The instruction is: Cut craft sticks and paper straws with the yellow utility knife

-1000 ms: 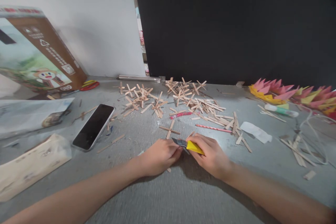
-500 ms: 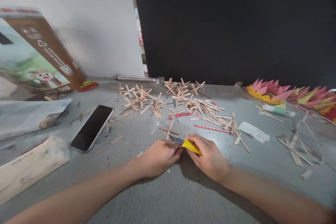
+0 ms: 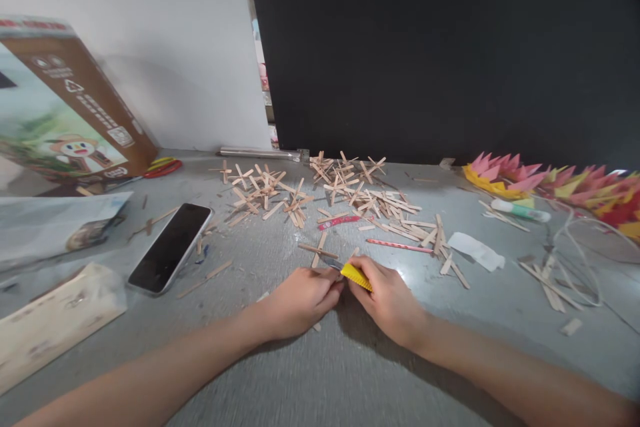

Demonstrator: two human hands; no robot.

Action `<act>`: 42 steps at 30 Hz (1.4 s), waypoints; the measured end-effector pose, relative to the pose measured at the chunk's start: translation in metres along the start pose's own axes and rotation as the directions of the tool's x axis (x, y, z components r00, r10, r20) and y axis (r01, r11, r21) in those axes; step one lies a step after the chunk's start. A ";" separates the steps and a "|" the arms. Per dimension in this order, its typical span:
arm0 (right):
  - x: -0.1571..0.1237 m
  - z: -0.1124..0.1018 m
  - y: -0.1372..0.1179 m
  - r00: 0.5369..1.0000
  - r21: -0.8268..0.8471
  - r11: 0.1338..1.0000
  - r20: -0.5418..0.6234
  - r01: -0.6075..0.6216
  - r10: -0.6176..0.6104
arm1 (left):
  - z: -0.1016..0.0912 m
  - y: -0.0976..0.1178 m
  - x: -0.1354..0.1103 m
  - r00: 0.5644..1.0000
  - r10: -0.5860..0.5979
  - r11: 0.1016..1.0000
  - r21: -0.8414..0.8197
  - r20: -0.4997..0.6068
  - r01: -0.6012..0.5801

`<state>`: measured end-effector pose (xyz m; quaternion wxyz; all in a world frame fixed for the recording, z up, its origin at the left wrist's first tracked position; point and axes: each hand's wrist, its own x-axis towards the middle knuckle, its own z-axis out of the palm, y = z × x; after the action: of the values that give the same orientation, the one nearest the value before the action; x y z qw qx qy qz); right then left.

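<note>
My right hand [image 3: 390, 300] is closed around a utility knife with a yellow ribbed handle [image 3: 357, 276]. Its metal blade [image 3: 331, 263] points left, lying across a small cross of two wooden craft sticks [image 3: 320, 250] just beyond my left fingers. Over the near part of this cross my left hand [image 3: 305, 300] is curled, fingers pressed together, and a stick's end shows below it. The exact grip of my left fingers is hidden. Both hands rest low at the middle of the grey table [image 3: 260, 380], almost touching.
Behind the hands lie heaps of crossed sticks [image 3: 265, 190] and loose sticks [image 3: 400, 207]. A red-patterned pencil [image 3: 399, 245] and white tissue [image 3: 477, 251] are to the right. At left are a phone [image 3: 170, 250], a box [image 3: 75, 107] and scissors [image 3: 163, 168]. Pink-yellow paper petals [image 3: 510, 173] lie far right.
The view has shifted slightly, moving the scene a little to the left. My right hand and the knife have edged left towards my left hand. The grips look the same.
</note>
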<state>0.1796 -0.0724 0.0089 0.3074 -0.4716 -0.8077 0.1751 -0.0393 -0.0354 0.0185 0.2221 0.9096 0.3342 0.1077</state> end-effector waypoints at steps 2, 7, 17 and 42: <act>0.000 0.000 0.000 1.000 0.002 1.000 0.004 -0.002 0.002 | 0.001 0.000 0.000 1.000 0.000 1.000 -0.001 -0.002 0.000; -0.001 0.003 0.003 1.000 -0.009 1.000 -0.014 0.010 -0.010 | 0.002 -0.002 0.000 1.000 0.003 1.000 -0.018 -0.007 -0.003; 0.001 -0.001 0.012 0.995 -0.011 0.999 -0.093 -0.032 0.031 | -0.007 0.006 -0.003 0.979 -0.205 0.923 -0.329 0.013 0.198; 0.010 -0.007 0.010 0.991 0.020 0.993 -0.055 -0.118 0.119 | 0.001 -0.002 0.001 0.908 -0.398 0.626 -0.762 -0.130 0.166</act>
<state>0.1876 -0.0588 0.0120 0.3231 -0.5208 -0.7679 0.1862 -0.0390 -0.0340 0.0166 0.5326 0.6517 0.4302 0.3266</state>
